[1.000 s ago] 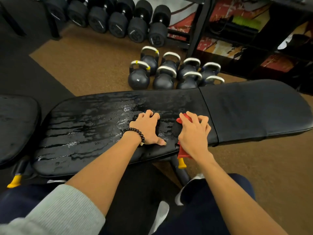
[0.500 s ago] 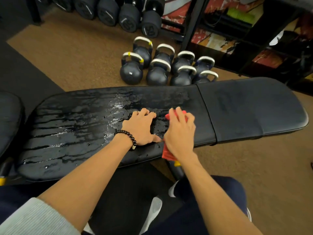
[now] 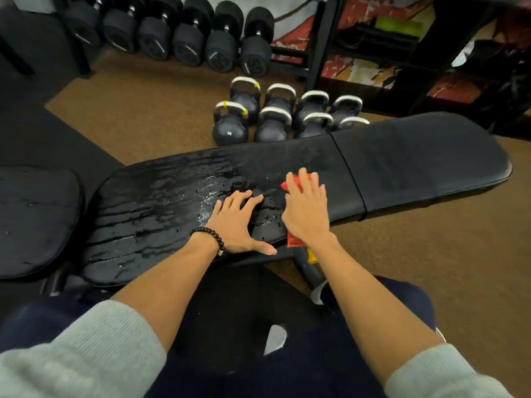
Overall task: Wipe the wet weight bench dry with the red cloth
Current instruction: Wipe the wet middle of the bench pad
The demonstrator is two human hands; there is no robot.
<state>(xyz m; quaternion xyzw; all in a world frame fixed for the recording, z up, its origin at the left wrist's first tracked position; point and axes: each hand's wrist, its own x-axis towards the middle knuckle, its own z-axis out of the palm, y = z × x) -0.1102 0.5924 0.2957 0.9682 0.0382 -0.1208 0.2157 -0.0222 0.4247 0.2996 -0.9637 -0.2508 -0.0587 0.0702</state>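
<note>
Red cloth (image 3: 293, 242) lies across the near-right part of the wet weight bench (image 3: 161, 202), mostly covered by the right hand (image 3: 307, 209), which presses it flat with straight, spread fingers; one end shows past the fingertips, the other hangs over the near edge. Left hand (image 3: 237, 222), beaded bracelet (image 3: 211, 236) at wrist, rests just beside it, fingers loosely bent, holding nothing. Water streaks cover the pad leftward; kettlebells (image 3: 230, 124) stand on the floor beyond.

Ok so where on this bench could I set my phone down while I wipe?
The seat pad, right of the seam beyond the right hand and red cloth, looks dry and bare. Left of the left hand, the long pad is bare but streaked with water. Between the hands it's crowded.
</note>
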